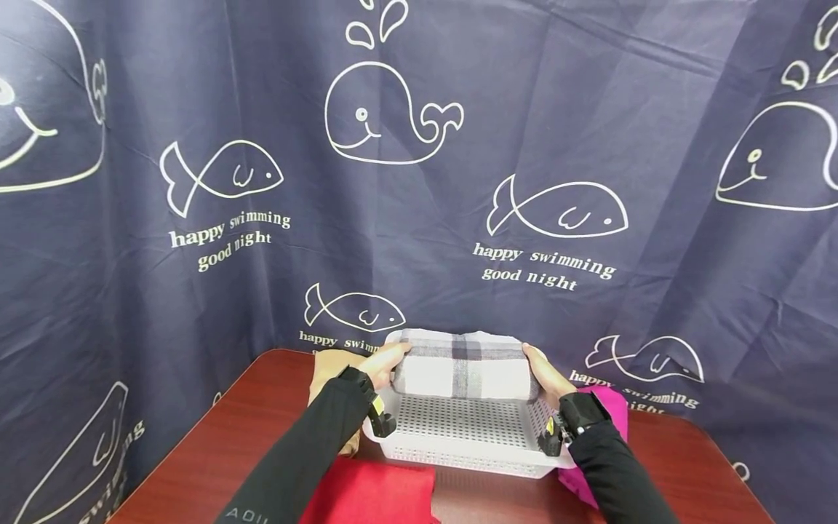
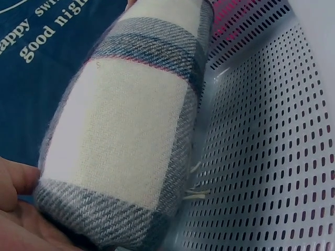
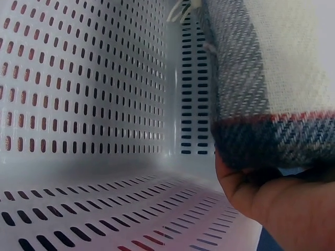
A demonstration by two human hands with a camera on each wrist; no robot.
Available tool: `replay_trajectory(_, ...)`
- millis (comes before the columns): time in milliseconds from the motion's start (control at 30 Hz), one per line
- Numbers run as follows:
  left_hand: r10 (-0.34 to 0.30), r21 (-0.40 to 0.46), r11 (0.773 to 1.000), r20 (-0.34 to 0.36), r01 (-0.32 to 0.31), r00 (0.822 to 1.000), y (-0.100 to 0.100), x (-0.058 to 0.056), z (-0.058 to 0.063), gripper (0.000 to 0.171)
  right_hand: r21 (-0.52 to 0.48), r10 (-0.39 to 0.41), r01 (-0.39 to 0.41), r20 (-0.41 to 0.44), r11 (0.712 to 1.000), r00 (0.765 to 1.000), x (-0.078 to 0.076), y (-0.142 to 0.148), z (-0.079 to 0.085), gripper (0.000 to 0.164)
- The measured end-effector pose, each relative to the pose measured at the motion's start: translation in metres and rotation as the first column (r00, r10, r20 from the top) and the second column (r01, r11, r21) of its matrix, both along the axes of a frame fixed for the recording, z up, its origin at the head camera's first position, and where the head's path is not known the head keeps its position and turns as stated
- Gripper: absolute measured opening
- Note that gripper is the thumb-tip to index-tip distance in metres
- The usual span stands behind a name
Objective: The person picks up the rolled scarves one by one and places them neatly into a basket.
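A rolled plaid scarf (image 1: 428, 377), white with grey and dark bands, lies crosswise over the far side of a white perforated plastic basket (image 1: 458, 460). My left hand (image 1: 385, 362) grips the roll's left end; in the left wrist view that hand (image 2: 21, 222) has its fingers at the cloth's edge. At the opposite end my right hand (image 1: 550, 377) holds the roll. The right wrist view shows that hand (image 3: 285, 206) with fingers curled under the scarf (image 3: 293, 63), beside the basket wall (image 3: 104, 183). Pale fringe threads (image 2: 196, 194) stick out from the scarf toward the basket's inside.
Red cloth (image 1: 376, 491) lies in front of the basket to the left. Beige cloth (image 1: 330, 372) is at its left side, magenta cloth (image 1: 609, 406) at its right. All rest on a reddish-brown table (image 1: 203, 444) backed by a dark blue curtain (image 1: 419, 233).
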State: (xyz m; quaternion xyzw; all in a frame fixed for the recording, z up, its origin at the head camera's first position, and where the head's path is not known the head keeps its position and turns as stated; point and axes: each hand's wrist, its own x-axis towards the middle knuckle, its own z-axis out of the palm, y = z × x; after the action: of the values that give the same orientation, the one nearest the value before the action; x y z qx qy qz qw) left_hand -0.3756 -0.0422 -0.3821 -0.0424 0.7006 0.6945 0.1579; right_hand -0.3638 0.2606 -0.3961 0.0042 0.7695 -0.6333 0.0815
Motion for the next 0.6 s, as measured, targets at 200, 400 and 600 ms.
replay_trajectory(200,0.011,0.007,1.0,0.01,-0.011,1.0,0.0019,-0.0013,-0.0033,0.023,0.034,-0.012,0.012,0.005,0.999,1.0,-0.0055,0.0005,-0.0038,0.058)
replay_trajectory(400,0.03,-0.003,1.0,0.02,-0.03,0.999,0.0043,-0.0043,-0.0061,0.019,0.115,-0.13,0.127,0.021,0.985,0.991,-0.0079,-0.001,-0.0015,0.064)
replay_trajectory(600,0.018,0.012,1.0,0.013,-0.018,1.0,0.0045,-0.0042,-0.0069,0.013,0.171,-0.207,0.195,0.052,0.966,0.977,-0.0073,-0.0039,0.0002,0.072)
